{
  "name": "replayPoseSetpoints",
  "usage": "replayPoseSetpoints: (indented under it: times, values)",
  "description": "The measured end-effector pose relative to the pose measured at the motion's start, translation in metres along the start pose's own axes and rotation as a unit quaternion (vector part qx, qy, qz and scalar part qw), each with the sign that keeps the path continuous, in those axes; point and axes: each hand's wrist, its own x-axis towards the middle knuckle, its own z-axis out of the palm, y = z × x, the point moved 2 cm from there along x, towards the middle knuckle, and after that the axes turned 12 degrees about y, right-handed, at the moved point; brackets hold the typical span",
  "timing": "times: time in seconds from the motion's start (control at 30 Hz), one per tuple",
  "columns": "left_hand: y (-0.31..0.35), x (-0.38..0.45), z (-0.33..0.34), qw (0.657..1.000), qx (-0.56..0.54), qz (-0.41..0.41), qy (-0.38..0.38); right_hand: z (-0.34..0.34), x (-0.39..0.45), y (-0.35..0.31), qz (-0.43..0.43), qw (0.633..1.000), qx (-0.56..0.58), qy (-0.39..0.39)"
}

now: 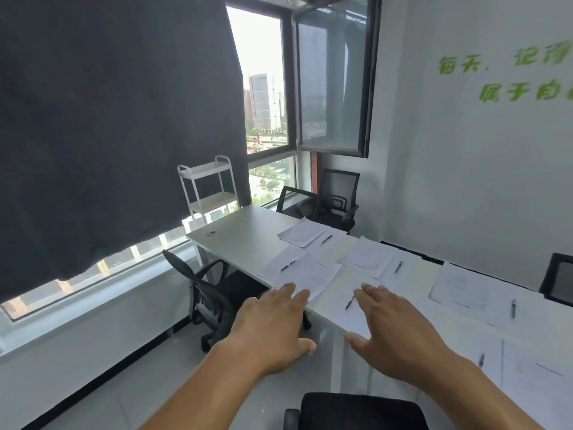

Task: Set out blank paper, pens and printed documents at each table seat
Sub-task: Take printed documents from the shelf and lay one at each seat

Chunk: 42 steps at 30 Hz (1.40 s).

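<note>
While both hands, left hand and right hand, are hovering flat-fingered and holding nothing, six pens are lying on the table.

Head view looks down, close over table corner.

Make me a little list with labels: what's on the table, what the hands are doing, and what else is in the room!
Table: white table near the window
Papers: printed sheets, one by the far chair, others along the table
Pens: several, one between the hands, another farther back
Left hand: left hand open, fingers straight, reaching toward the table edge
Right hand: right hand open, over the paper by the pen
Chairs: black office chairs, one at the far corner
Also: white trolley, dark curtain
</note>
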Motion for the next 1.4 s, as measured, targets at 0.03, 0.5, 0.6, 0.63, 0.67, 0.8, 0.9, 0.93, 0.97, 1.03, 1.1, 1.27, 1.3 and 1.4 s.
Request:
replayPoseSetpoints:
  times: [0.03, 0.5, 0.6, 0.63, 0.67, 0.8, 0.9, 0.93, 0.97, 1.03, 1.1, 1.27, 1.3, 1.4]
  values:
    - [0.001, 0.003, 0.003, 1.0, -0.001, 0.001, -0.007, 0.004, 0.001, 0.004, 0.004, 1.0, 0.002, -0.003]
    - [-0.053, 0.083, 0.049, 0.994, -0.041, 0.092, -0.033, 0.047, 0.062, -0.005, 0.095, 0.994, -0.038, -0.037]
    - [-0.077, 0.109, 0.06, 0.991, -0.045, 0.125, -0.027, 0.054, 0.088, -0.022, 0.129, 0.989, -0.05, -0.042]
    - [-0.092, 0.121, 0.067, 0.988, -0.048, 0.148, -0.022, 0.061, 0.102, -0.031, 0.147, 0.987, -0.054, -0.042]
    - [-0.099, 0.127, 0.07, 0.986, -0.045, 0.158, -0.017, 0.06, 0.108, -0.037, 0.153, 0.986, -0.055, -0.037]
    - [-0.147, 0.157, 0.084, 0.976, -0.05, 0.211, -0.031, 0.062, 0.14, -0.063, 0.21, 0.975, -0.061, -0.033]
    - [-0.171, 0.174, 0.088, 0.969, -0.061, 0.236, -0.033, 0.057, 0.15, -0.064, 0.246, 0.966, -0.072, -0.037]
    - [-0.177, 0.178, 0.089, 0.968, -0.064, 0.24, -0.028, 0.056, 0.152, -0.065, 0.257, 0.963, -0.077, -0.038]
    - [-0.184, 0.185, 0.092, 0.966, -0.071, 0.245, -0.028, 0.056, 0.155, -0.064, 0.269, 0.959, -0.078, -0.037]
    - [-0.189, 0.194, 0.096, 0.963, -0.076, 0.257, -0.03, 0.057, 0.156, -0.057, 0.286, 0.954, -0.081, -0.032]
    - [-0.188, 0.203, 0.104, 0.96, -0.077, 0.268, -0.036, 0.06, 0.157, -0.05, 0.296, 0.95, -0.088, -0.034]
    - [-0.168, 0.232, 0.125, 0.948, -0.077, 0.303, -0.063, 0.081, 0.163, -0.023, 0.344, 0.935, -0.069, -0.059]
    - [-0.162, 0.238, 0.131, 0.945, -0.072, 0.312, -0.069, 0.087, 0.164, -0.016, 0.349, 0.932, -0.067, -0.067]
    - [-0.145, 0.261, 0.15, 0.938, -0.062, 0.328, -0.094, 0.107, 0.167, 0.008, 0.368, 0.924, -0.051, -0.089]
